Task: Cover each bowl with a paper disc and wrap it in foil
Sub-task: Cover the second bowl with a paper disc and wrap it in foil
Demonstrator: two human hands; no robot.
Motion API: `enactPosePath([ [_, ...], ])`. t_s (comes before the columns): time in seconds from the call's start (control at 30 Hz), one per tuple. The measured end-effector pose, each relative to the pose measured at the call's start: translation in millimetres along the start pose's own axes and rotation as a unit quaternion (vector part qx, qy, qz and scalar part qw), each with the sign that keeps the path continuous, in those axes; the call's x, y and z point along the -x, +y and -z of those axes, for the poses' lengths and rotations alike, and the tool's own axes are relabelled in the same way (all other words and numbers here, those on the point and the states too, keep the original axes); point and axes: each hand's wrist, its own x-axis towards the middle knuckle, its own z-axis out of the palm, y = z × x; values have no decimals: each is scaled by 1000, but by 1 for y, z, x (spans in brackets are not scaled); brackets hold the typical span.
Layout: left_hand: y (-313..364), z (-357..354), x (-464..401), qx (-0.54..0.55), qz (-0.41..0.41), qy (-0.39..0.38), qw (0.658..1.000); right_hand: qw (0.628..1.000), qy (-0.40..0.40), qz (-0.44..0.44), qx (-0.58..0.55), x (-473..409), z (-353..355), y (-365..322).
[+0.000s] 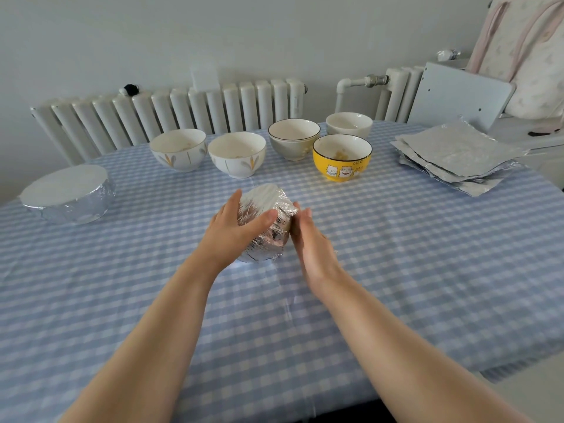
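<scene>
**Foil pressed tight round second bowl**

Mid-table, tilted toward the camera: foil-wrapped bowl [265, 222], cradled between both hands. Left hand [235, 232] cupped over its near-left flank, at roughly 8 o'clock from the bowl's centre, thumb laid across the crinkled top face, fingers [229, 206] curled round the far-left side and gripping. Right hand [308, 239] flat against the opposite flank at 3 o'clock, fingers [302, 216] straight and pressed together, pushing a loose fold of foil against the wall rather than grasping. Probable reason for the pairing: one hand to steady and turn, the other to smooth the wrap down so the foil stays put. Bowl's lower edge resting on the checked table [427, 270], its top lifted; paper disc presumably under the foil, not visible.

At 10 o'clock from the hands, near the left edge: finished foil-wrapped bowl [68, 198], upright, well apart, set aside out of the working space. Along the far side, from 11 to 1 o'clock: five uncovered bowls, among them a yellow bowl [341, 157] nearest the hands, lined up within reach for later turns. At 2 o'clock: stack of foil sheets [454, 154], loosely piled, handy for the right hand. Paper discs not discernible anywhere on the table.

Judged stage: second bowl nearly wrapped, five to go.
</scene>
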Motion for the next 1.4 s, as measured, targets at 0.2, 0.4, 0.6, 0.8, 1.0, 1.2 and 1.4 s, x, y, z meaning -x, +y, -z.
enactPosePath([
  [0.2,10,-6,1,-98,-14,13,995,965,230,123,-24,-2,22,-23],
  [0.4,21,-18,6,-220,-43,47,973,986,138,94,27,-1,11,-13],
  [0.6,21,-18,6,-222,-40,51,973,981,163,108,5,3,7,-12],
  [0.8,22,-21,6,-225,-40,58,972,977,187,93,-52,4,-1,-12],
  [1.0,21,-20,8,-222,-39,56,973,968,226,74,-77,-1,-8,-12],
  [1.2,21,-22,9,-221,-41,60,973,961,249,63,-101,-4,-10,-12],
  [1.4,19,-21,8,-207,-35,55,976,961,249,47,-107,-7,-9,-14],
])
